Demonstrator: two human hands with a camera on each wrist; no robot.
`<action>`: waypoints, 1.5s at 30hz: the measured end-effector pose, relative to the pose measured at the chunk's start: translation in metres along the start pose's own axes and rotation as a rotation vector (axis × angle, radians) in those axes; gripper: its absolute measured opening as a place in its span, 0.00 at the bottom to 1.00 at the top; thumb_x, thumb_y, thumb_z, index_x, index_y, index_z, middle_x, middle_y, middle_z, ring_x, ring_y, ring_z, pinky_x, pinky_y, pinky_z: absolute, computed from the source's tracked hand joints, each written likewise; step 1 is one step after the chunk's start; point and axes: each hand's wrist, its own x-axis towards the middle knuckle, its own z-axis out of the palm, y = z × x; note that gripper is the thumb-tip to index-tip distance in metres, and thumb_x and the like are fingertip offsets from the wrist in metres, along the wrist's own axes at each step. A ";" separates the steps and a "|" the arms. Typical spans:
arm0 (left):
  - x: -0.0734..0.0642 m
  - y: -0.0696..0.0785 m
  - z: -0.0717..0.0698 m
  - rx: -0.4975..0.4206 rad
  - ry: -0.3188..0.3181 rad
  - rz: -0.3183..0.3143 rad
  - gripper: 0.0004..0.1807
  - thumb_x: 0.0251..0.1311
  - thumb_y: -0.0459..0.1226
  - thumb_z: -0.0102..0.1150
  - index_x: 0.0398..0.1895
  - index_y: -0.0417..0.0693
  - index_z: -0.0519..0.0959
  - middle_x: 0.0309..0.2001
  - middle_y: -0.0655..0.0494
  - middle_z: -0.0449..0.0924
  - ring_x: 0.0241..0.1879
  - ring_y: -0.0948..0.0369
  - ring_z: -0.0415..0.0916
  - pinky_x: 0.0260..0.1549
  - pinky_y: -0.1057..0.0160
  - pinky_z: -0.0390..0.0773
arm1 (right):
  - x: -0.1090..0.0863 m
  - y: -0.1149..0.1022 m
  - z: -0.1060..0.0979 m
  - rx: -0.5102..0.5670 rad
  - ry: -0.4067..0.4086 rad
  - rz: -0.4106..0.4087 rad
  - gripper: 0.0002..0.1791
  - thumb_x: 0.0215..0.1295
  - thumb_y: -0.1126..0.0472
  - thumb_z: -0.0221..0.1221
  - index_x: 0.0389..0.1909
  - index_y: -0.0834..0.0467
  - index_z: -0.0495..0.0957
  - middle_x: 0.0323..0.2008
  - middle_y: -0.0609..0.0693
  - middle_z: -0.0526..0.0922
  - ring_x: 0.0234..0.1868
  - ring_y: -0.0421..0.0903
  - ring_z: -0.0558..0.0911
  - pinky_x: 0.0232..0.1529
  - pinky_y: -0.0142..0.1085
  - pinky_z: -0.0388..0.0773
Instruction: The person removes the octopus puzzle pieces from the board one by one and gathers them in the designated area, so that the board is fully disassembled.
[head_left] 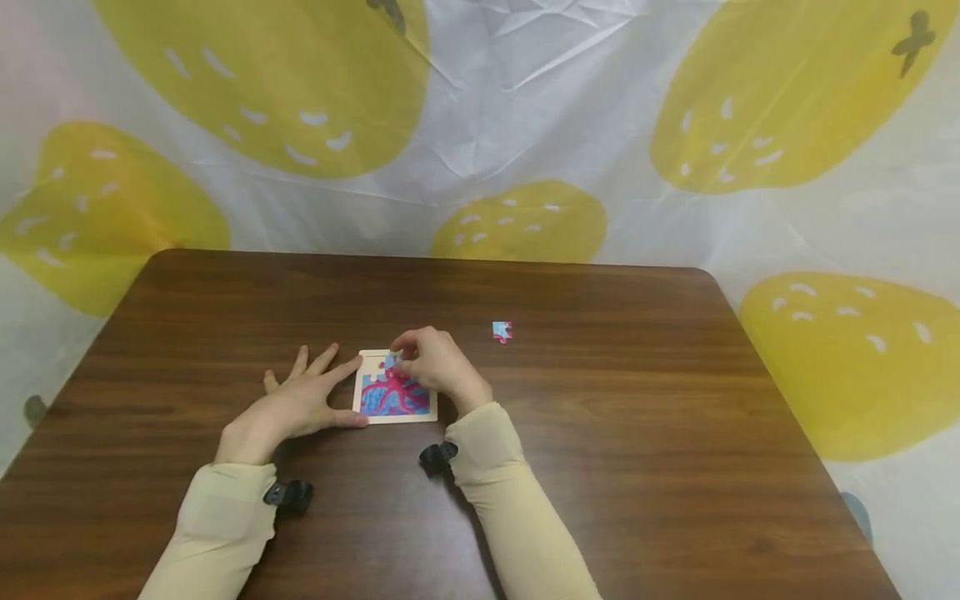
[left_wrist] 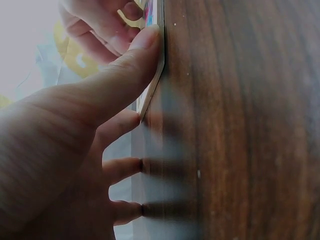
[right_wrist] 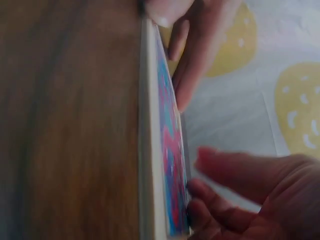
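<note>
In the head view, a small jigsaw puzzle [head_left: 395, 399] with a pink octopus on blue lies in a pale frame [head_left: 401, 419]; bare backing [head_left: 371, 367] shows at its upper left. My left hand [head_left: 296, 402] steadies the frame's left side, thumb at the near corner and index fingertip at the far one, other fingers spread on the table. Over the upper right, my right hand [head_left: 442, 367] has bent fingers and thumb around a blue-and-pink puzzle piece [head_left: 390, 362], partly hidden by the fingers. The right wrist view shows those fingertips [right_wrist: 196, 212] at the puzzle's surface.
Behind the frame, to the right, a loose puzzle piece [head_left: 502, 331] in light blue and pink lies on the brown wooden table [head_left: 637, 400]. A white curtain [head_left: 525, 125] with yellow shapes hangs beyond the table's far edge.
</note>
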 end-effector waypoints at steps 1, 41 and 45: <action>0.000 0.000 0.000 0.001 0.000 0.000 0.55 0.50 0.68 0.60 0.77 0.53 0.54 0.76 0.36 0.38 0.70 0.29 0.26 0.52 0.18 0.30 | 0.000 -0.001 0.001 -0.016 0.001 0.012 0.13 0.60 0.63 0.68 0.46 0.58 0.84 0.32 0.46 0.81 0.34 0.41 0.77 0.37 0.32 0.75; -0.001 0.000 0.002 -0.018 0.006 -0.003 0.56 0.49 0.68 0.62 0.77 0.53 0.55 0.76 0.35 0.39 0.70 0.28 0.26 0.52 0.18 0.30 | -0.003 -0.008 0.013 -0.202 0.006 0.099 0.13 0.63 0.56 0.66 0.45 0.54 0.77 0.45 0.50 0.73 0.43 0.45 0.72 0.50 0.39 0.73; -0.001 0.002 0.000 -0.014 0.009 0.004 0.55 0.50 0.67 0.62 0.77 0.53 0.55 0.76 0.36 0.38 0.70 0.28 0.26 0.52 0.18 0.30 | -0.003 -0.006 0.012 -0.168 0.022 0.074 0.11 0.62 0.58 0.67 0.42 0.54 0.76 0.42 0.49 0.72 0.42 0.45 0.72 0.47 0.38 0.73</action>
